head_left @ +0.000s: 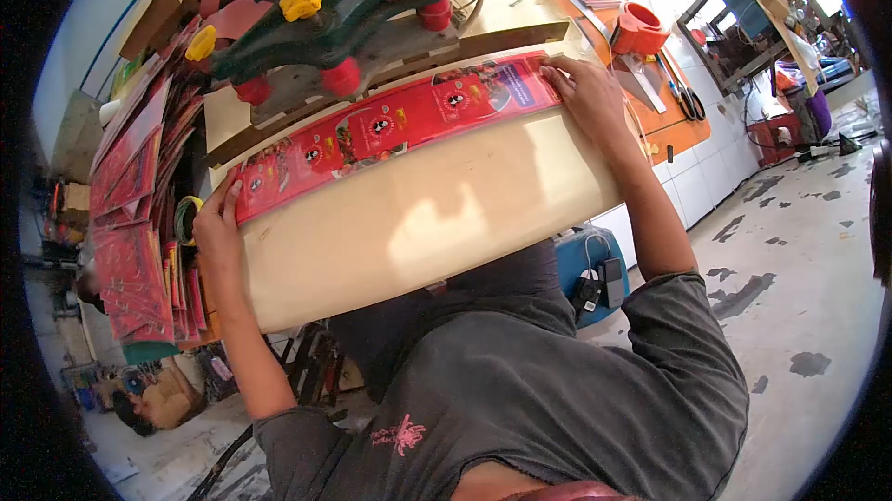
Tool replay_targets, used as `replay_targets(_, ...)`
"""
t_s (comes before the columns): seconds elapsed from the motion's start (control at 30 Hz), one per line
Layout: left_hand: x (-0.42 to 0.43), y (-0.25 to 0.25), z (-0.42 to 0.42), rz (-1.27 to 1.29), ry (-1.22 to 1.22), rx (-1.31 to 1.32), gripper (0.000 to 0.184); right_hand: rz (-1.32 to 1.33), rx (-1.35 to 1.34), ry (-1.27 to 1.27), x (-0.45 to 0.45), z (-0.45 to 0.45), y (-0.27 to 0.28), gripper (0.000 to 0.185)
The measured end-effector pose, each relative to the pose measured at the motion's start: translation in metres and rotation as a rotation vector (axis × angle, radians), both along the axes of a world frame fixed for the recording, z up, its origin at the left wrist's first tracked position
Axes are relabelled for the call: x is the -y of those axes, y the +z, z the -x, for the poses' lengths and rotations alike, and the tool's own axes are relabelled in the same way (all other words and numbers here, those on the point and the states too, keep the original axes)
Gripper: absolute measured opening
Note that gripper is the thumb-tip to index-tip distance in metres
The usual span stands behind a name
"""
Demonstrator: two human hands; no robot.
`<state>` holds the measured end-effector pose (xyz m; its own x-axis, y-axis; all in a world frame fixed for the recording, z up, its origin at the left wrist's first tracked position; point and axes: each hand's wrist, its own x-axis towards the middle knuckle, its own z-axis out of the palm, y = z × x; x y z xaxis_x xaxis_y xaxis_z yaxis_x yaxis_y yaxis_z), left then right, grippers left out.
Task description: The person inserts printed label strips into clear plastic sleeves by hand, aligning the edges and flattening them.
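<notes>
You are wearing 1 camera on your head, and it is facing forward and down over your shirt (pixel 539 380), looking from near above at your left hand (pixel 218 224) and right hand (pixel 589 99). Its wide, round-edged view is also taking in the green frame (pixel 316 34) beyond both hands and the floor (pixel 790 269) right of your right hand.

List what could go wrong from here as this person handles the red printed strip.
The red printed strip might skew if the left hand and right hand, at opposite ends, move unevenly.
Lifted forward, it could catch on the green machine frame beyond it.
The unevenly piled red sheets near the left hand may slide if bumped.
</notes>
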<state>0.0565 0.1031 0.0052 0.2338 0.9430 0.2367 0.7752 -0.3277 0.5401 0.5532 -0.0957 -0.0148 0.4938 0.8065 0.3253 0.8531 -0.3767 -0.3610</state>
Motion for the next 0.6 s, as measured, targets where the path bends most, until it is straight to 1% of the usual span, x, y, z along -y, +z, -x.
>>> replay_targets(0.03,-0.002,-0.004,0.001,0.003,-0.001,0.0,0.033,0.003,0.0,-0.001,0.0,0.002,0.001,0.027)
replay_targets(0.07,-0.007,-0.01,0.003,-0.045,0.0,0.024,0.033,-0.007,-0.009,0.001,0.001,0.003,0.002,0.027)
replay_targets(0.1,-0.007,-0.011,0.001,-0.094,0.001,0.049,0.033,-0.017,-0.018,0.003,0.001,0.004,0.002,0.028)
replay_targets(0.13,-0.007,-0.009,0.0,-0.09,0.003,0.047,0.033,-0.013,-0.019,0.005,0.001,0.004,0.002,0.028)
replay_targets(0.2,-0.002,0.0,-0.003,-0.041,0.132,-0.007,0.034,-0.05,-0.037,-0.009,0.0,0.005,-0.002,0.029)
replay_targets(0.23,-0.001,-0.002,-0.004,-0.039,0.143,-0.013,0.034,-0.048,-0.043,0.003,-0.001,0.005,-0.003,0.029)
replay_targets(0.3,-0.002,-0.006,-0.003,-0.063,0.095,0.129,0.037,-0.066,-0.031,-0.001,-0.001,0.004,-0.004,0.03)
replay_targets(0.37,-0.006,-0.008,0.003,-0.045,0.126,0.075,0.036,-0.106,-0.081,0.044,0.001,0.009,0.002,0.032)
replay_targets(0.43,-0.014,-0.02,0.01,-0.104,0.036,0.166,0.038,-0.04,-0.087,-0.043,0.001,0.013,0.006,0.034)
replay_targets(0.5,-0.018,-0.028,0.016,-0.193,0.045,0.089,0.038,-0.055,-0.176,-0.025,0.0,0.012,0.004,0.035)
replay_targets(0.6,-0.016,-0.021,0.013,-0.093,0.126,0.059,0.036,-0.076,-0.177,0.034,-0.001,0.009,0.002,0.037)
